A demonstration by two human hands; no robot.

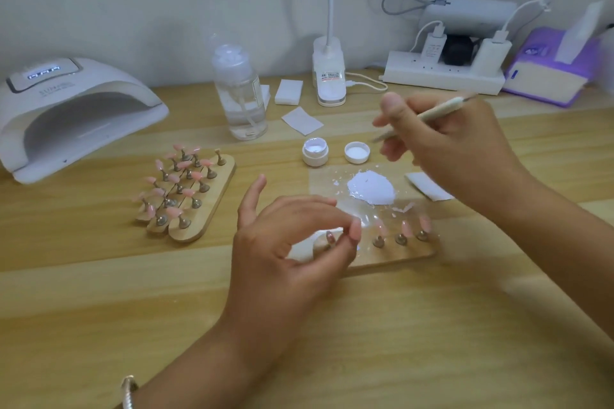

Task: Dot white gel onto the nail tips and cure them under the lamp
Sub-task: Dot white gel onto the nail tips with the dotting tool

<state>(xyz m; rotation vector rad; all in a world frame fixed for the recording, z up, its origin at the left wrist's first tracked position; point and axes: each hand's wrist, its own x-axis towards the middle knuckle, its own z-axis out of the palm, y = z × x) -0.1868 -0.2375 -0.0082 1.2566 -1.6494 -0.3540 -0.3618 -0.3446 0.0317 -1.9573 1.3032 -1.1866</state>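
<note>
1. A person's left hand [292, 239] pinches a nail stand [330, 237] at the left end of a wooden holder [398, 256], mid-table [398, 342].
2. The right hand [448, 143] grips a dotting pen [432, 113], raised beside a white gel smear [370, 189].
3. The curing lamp [76, 109] sits toward the table's far-left corner, near racks of pink nail tips [186, 189].

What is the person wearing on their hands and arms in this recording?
No gloves or visible rings on the left hand or the right hand, and no sleeves show anywhere in view. A pale, silvery bangle circles the left wrist at the frame's bottom edge.
</note>
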